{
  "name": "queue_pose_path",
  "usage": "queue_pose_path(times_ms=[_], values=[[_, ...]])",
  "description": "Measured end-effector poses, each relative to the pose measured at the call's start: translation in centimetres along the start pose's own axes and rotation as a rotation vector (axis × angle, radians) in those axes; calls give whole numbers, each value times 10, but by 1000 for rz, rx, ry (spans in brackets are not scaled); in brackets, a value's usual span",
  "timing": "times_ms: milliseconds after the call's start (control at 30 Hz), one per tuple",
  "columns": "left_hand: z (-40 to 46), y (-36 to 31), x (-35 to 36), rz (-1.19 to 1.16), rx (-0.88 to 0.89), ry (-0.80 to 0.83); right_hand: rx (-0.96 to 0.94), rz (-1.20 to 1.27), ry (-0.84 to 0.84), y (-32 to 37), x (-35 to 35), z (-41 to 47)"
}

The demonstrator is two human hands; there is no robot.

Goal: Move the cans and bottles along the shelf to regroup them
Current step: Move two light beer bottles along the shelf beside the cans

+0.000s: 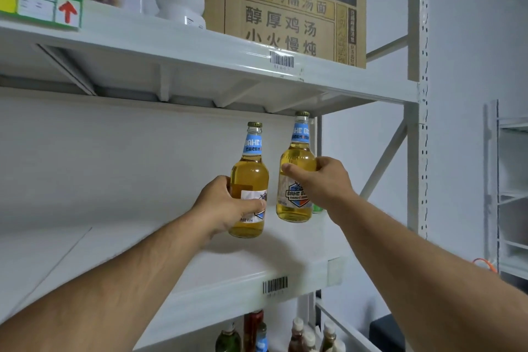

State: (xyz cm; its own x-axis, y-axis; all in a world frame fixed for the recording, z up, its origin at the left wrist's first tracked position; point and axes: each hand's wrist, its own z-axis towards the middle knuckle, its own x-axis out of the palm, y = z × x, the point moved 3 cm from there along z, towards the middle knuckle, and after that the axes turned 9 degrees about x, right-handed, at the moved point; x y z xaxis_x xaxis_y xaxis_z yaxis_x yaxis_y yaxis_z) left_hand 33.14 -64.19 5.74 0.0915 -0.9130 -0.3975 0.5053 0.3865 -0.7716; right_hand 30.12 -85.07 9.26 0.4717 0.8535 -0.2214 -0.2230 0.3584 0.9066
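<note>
Each hand holds a clear glass bottle of amber drink above the white metal shelf (pixel 285 277): left hand (pixel 225 207) wraps one bottle (pixel 249 180), right hand (pixel 320 183) the other (pixel 297 157). Mid-carry, it seems; next, setting both down upright, side by side.

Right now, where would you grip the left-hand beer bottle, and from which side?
Grip the left bottle around its wide lower body, coming from the left as the left hand does; the neck is slimmer, and the right bottle crowds its other side.
</note>
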Motion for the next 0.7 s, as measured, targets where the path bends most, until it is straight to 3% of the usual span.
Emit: queue_pose_path(times_ms=[333,700], values=[[52,9,48,33,-56,-35,15,-13,33,-30,-3,98],[111,16,91,50,-132,-198,-12,-41,170,-67,19,199]])
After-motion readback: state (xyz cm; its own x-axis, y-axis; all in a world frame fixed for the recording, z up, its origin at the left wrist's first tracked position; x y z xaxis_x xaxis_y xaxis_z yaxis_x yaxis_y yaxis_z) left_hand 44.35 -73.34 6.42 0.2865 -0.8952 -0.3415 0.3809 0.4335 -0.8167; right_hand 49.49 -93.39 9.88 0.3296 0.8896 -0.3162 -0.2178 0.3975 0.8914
